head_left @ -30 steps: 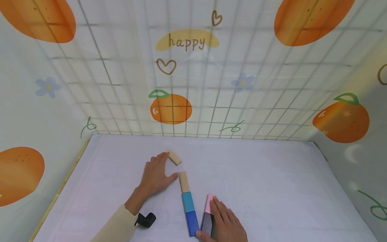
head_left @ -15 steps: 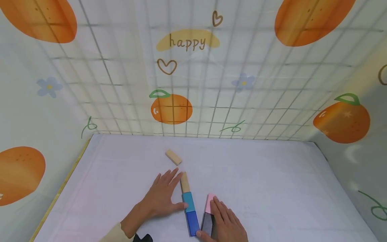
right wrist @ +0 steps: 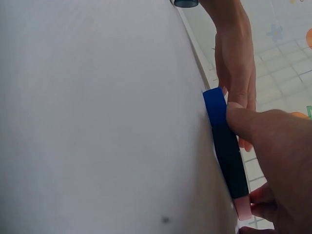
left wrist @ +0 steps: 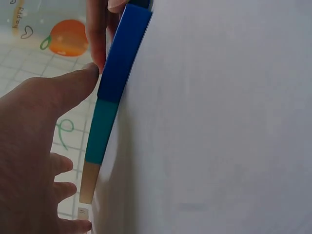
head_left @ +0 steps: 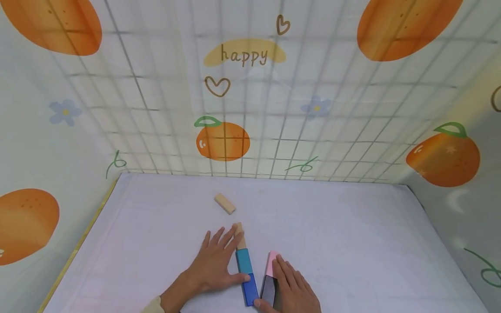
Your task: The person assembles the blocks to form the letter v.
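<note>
A row of end-to-end blocks lies on the white table: a plain wooden block, a teal block and a blue block. My left hand spreads along its left side, index fingertip over the wooden block and thumb at the blue one. To the right, a pink block and a dark grey block form a second row, which meets the first near the blue block's close end. Against that row's right side rest the straight fingers of my right hand, its thumb by the blue block's end.
A loose wooden block lies slantwise beyond the first row. White cloth covers the table. A printed curtain with oranges and grid lines stands behind it and at both sides.
My left hand has moved from beside the loose wooden block towards me, down along the first row. Its thumb went from the wooden block to the blue one. My right hand stays put.
</note>
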Demonstrator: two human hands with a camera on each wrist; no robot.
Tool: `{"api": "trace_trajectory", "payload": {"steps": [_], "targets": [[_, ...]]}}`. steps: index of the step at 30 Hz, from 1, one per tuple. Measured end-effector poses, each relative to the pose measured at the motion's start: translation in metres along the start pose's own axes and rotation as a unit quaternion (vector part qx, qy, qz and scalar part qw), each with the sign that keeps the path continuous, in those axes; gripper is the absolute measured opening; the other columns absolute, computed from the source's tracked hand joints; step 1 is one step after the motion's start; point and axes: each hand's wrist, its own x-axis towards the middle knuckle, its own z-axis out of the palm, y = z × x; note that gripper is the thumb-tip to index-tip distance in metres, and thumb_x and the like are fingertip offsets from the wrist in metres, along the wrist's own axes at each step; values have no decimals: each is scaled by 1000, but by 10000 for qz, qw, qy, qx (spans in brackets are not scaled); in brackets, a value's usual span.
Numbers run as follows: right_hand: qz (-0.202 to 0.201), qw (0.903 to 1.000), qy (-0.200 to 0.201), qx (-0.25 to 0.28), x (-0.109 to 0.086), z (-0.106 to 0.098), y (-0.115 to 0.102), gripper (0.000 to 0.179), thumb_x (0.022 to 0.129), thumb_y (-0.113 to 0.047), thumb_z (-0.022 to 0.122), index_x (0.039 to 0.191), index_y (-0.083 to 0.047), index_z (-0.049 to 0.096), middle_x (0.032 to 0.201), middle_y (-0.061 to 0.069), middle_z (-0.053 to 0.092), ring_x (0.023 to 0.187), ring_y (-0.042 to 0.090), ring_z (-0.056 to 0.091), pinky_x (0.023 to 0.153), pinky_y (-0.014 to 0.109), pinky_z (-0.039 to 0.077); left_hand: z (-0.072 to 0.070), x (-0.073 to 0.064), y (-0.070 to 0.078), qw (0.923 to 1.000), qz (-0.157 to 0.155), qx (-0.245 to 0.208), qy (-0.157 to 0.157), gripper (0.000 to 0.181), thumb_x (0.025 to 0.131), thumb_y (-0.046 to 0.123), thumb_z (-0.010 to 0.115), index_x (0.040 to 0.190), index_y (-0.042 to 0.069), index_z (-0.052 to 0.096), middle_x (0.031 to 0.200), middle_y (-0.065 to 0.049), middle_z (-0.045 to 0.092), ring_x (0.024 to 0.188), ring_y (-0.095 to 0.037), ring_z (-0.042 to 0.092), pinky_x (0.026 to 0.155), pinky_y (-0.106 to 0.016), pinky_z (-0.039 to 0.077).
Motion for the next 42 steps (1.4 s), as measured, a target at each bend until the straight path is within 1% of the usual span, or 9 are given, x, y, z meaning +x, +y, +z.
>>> {"api": "trace_trajectory", "payload": {"steps": [5, 9, 12, 16, 19, 24, 27, 36, 42], "targets": [[29, 10000, -47, 11, 0, 0, 0, 116, 75, -95, 40, 154, -10, 43, 161, 6, 37, 143, 32, 40, 113, 54, 35, 4, -2, 2, 9999, 20, 35, 97, 103, 83, 84, 49, 161, 20, 29, 166, -5, 25, 149, -41, 25, 113, -71, 17], [54, 9999, -131, 20, 0, -1, -1, 117, 74, -96, 39, 154, -10, 42, 161, 7, 37, 144, 33, 39, 113, 56, 33, 4, -4, 4, 10000, -57, 29, 9, 100, 84, 82, 50, 161, 20, 31, 167, -2, 24, 150, -40, 24, 114, -71, 15], [5, 10000, -39, -4, 0, 0, 0, 116, 75, -95, 41, 154, -10, 43, 161, 7, 37, 143, 32, 40, 113, 54, 35, 3, -5, 6, 9999, -99, 41, -31, 98, 85, 81, 50, 160, 20, 33, 167, -1, 25, 150, -40, 23, 114, -70, 15], [-85, 9998, 157, -54, 0, 1, 1, 114, 76, -94, 42, 153, -10, 44, 160, 6, 39, 142, 31, 42, 111, 52, 37, 1, -6, 9, 9999, -90, 94, 5, 96, 86, 80, 51, 159, 19, 35, 165, -1, 28, 149, -39, 26, 113, -70, 17], [-117, 9997, 200, -46, 0, 2, 2, 114, 76, -93, 43, 153, -9, 44, 160, 7, 39, 142, 31, 42, 111, 52, 37, 1, -8, 9, 9999, -83, 132, -4, 95, 87, 80, 48, 158, 19, 36, 165, -1, 29, 149, -39, 27, 113, -70, 19], [-103, 9999, 68, 4, 0, 0, 0, 115, 76, -94, 42, 154, -9, 43, 160, 7, 38, 142, 32, 41, 112, 54, 36, 3, -12, 8, 9997, -58, 250, -32, 94, 87, 82, 45, 158, 21, 37, 165, -1, 28, 149, -38, 27, 112, -71, 20], [-85, 10000, 34, 6, 0, -1, 0, 115, 76, -94, 42, 154, -9, 43, 160, 7, 38, 143, 32, 40, 112, 54, 35, 3, -12, 9, 9996, -55, 275, -53, 94, 87, 82, 46, 158, 21, 37, 166, -1, 27, 149, -38, 27, 112, -71, 20], [-51, 9998, -188, -1, 1, -1, -2, 116, 75, -94, 41, 154, -9, 41, 161, 7, 36, 143, 34, 39, 113, 57, 34, -2, -13, 14, 9994, -221, 101, -234, 90, 89, 76, 52, 158, 20, 37, 166, 0, 26, 149, -40, 25, 113, -71, 18], [-5, 9998, -190, 78, 0, -3, -2, 117, 74, -95, 42, 154, -9, 42, 161, 7, 36, 143, 34, 40, 112, 58, 35, -1, -14, 16, 9992, -267, 91, -297, 90, 89, 76, 51, 158, 20, 36, 166, 0, 26, 150, -40, 25, 113, -71, 18]]}}
